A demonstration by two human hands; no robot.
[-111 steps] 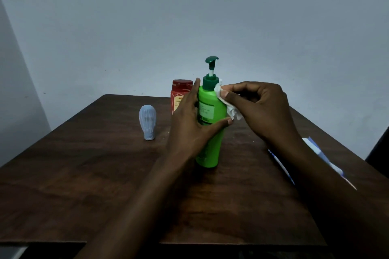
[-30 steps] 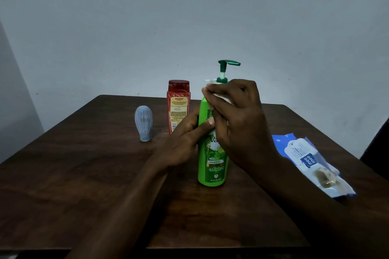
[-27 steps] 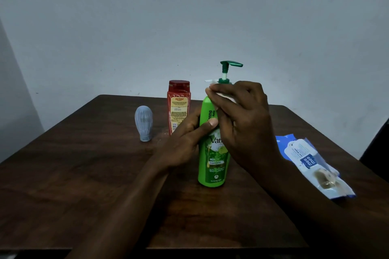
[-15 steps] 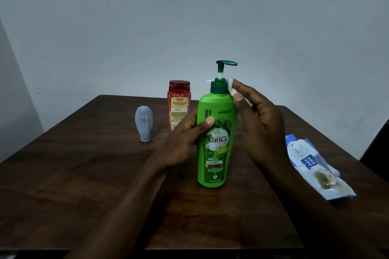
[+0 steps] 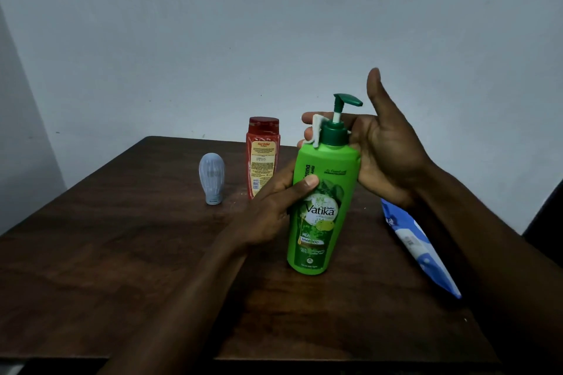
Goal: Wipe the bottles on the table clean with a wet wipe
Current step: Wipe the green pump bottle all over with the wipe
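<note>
A green pump shampoo bottle stands upright on the dark wooden table, label toward me. My left hand grips its body from the left, thumb on the front. My right hand reaches behind the bottle's neck, thumb raised. Its fingers wrap a white wet wipe round the dark green collar, and only an edge of the wipe shows at the collar's left. A red bottle stands behind, partly hidden by my left hand. A small pale blue bottle stands on its cap further left.
A blue and white pack of wet wipes lies on the table to the right, partly under my right forearm. A plain wall rises behind the table's far edge. A dark object shows at the right border.
My right hand has moved with the wipe from the bottle's front shoulder round to the back of the neck, with its thumb now raised. The bottle has turned its label toward me.
</note>
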